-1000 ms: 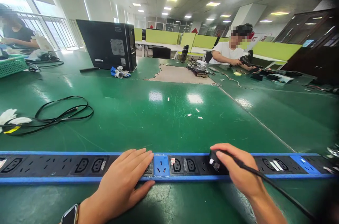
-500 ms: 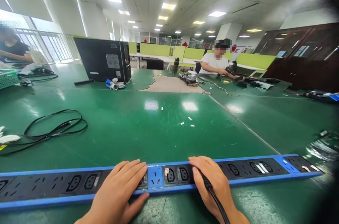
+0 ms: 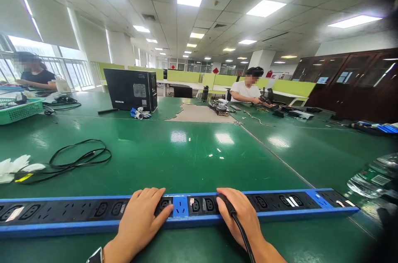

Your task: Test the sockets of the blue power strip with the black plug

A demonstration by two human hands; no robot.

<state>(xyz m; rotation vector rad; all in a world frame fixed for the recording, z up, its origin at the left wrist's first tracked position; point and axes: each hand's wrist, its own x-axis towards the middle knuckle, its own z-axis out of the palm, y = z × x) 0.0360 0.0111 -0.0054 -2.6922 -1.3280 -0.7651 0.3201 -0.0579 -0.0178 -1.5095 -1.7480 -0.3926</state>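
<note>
A long blue-edged power strip (image 3: 77, 209) with black sockets lies across the near table. My left hand (image 3: 141, 213) is laid over it, fingers reaching the far edge and thumb on its face beside a blue socket (image 3: 180, 206). Right of that socket, my right hand (image 3: 238, 213) is closed round the plug (image 3: 230, 208) of a black power cord (image 3: 244, 234), against the strip. The plug's front end is hidden by my fingers, so I cannot tell how deep it sits. The cord runs down toward the bottom edge.
A looped black cable (image 3: 81, 157) and white gloves (image 3: 18, 167) lie at left. A plastic bottle (image 3: 374, 178) lies at right. Farther back are a black computer case (image 3: 130, 91), a green basket (image 3: 23, 113), and a co-worker (image 3: 247, 88) handling a tool.
The view has tilted upward and shifted slightly. My left thumb has moved from the strip's near edge up onto its face. The right hand keeps its grip on the plug.
</note>
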